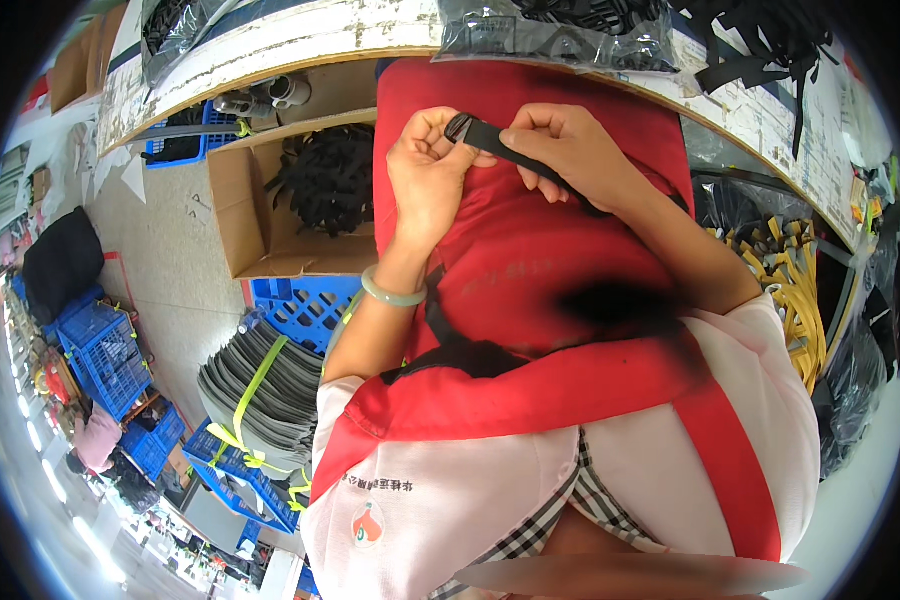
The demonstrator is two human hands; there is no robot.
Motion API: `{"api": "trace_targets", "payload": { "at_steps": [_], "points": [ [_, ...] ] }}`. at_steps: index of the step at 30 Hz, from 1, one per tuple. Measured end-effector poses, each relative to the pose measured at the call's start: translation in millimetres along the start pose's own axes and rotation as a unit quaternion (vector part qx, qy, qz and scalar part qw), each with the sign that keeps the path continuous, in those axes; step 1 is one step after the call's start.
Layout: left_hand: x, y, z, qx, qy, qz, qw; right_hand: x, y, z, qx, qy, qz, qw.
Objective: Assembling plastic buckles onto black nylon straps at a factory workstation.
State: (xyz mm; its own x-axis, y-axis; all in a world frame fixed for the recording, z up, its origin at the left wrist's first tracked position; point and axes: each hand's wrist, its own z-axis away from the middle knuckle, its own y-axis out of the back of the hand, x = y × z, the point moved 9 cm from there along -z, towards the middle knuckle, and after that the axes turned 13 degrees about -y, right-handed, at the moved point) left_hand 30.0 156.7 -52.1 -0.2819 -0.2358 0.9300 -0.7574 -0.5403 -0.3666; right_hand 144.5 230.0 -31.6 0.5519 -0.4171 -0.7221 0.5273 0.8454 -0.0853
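Observation:
A black webbing strap (pixel 515 150) stretches between my two hands, above the red apron on my lap. At its left end is a small dark buckle (pixel 459 128), which the fingers of my left hand (pixel 428 170) pinch. My right hand (pixel 575 150) grips the strap farther along, thumb on top and fingers curled beneath. Past my right hand the strap's tail is mostly hidden by the hand and forearm. The finer shape of the buckle is partly covered by my left fingertips.
A worn white worktable (pixel 370 45) curves across the far side, bearing a clear bag of black parts (pixel 560 35) and loose black straps (pixel 770 45). An open cardboard box (pixel 238 205) holds black pieces at left. Grey stacked sheets (pixel 265 385) and yellow straps (pixel 790 290) flank me.

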Motion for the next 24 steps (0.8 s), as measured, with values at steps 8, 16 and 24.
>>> {"api": "trace_targets", "payload": {
  "at_steps": [8,16,24],
  "points": [
    [2,1,3,0.007,-0.029,-0.074,0.997,4,-6,-10,-0.016,0.016,-0.083,0.996],
    [-8,-2,7,0.004,0.021,-0.029,0.999,5,-5,-12,0.001,0.018,-0.098,0.995],
    [-5,-7,4,0.005,0.0,-0.041,0.999,3,-5,-12,-0.031,0.029,-0.152,0.987]
  ]
}}
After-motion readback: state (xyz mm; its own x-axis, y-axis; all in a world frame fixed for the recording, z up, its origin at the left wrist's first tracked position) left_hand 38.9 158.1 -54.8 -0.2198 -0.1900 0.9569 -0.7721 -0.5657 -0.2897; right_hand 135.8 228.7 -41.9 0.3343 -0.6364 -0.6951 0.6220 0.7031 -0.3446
